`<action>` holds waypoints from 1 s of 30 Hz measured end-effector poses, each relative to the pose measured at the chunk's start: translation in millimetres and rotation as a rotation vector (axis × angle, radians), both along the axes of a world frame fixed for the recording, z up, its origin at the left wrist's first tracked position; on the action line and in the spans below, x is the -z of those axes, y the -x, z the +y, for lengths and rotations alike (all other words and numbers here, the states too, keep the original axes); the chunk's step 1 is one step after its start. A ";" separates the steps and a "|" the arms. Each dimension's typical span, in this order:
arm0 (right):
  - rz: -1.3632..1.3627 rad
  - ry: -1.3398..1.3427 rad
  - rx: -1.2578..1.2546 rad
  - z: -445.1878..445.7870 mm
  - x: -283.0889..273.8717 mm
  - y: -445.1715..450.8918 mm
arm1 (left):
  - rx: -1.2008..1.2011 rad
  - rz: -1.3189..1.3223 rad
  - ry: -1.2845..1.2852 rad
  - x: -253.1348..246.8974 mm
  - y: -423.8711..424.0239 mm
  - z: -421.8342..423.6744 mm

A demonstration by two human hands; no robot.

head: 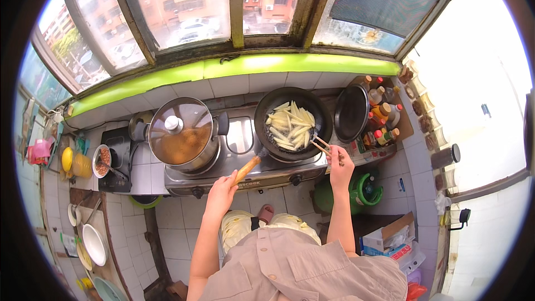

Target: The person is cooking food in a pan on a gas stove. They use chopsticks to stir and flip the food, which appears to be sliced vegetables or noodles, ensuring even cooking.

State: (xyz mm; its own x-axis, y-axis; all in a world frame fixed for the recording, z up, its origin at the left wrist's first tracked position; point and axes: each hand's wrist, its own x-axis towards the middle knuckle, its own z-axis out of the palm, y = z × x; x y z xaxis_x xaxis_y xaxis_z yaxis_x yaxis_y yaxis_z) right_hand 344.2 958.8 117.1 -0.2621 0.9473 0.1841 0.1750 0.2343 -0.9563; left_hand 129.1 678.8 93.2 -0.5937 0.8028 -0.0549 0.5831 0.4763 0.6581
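My left hand (221,194) grips the wooden handle (248,170) of a dark wok (262,110), which sits on the right burner of a steel gas stove (242,133). In the wok lie many pale cut potato strips (291,125) in bubbling oil. A pair of chopsticks (322,144) is held in my right hand (341,165), and their tips reach the strips at the wok's right side. On the left burner stands a lidded steel pot (180,131) with brown liquid behind its glass lid.
A round black lid (351,113) leans right of the wok beside several sauce bottles (381,110). A bowl of peanuts (101,161) rests on a black induction cooker (109,142) at left. Below the stove's right end is a green gas cylinder (368,190). A white bowl (95,244) stands at lower left.
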 end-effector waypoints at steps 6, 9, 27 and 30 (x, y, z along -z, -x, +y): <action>-0.007 -0.011 0.006 -2.6 0.1 -4.4 | -0.001 -0.017 0.002 -3.5 0.5 1.4; -0.011 0.024 0.016 -4.9 -2.8 -6.8 | -0.005 -0.024 0.012 -1.9 0.8 1.3; 0.016 0.048 -0.002 -6.3 1.2 -8.9 | -0.002 -0.009 0.058 -3.8 -0.7 2.7; 0.015 0.040 -0.001 -6.0 1.5 -10.4 | 0.002 -0.006 0.054 -2.7 -0.2 2.9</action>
State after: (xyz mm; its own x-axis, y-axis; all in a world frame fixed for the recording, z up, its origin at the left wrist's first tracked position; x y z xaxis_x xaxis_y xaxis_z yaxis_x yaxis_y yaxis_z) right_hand 354.6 952.8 115.6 -0.2603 0.9538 0.1502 0.1600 0.1960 -0.9674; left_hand 129.3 681.7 95.9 -0.5918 0.7997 -0.1016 0.5805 0.5102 0.6346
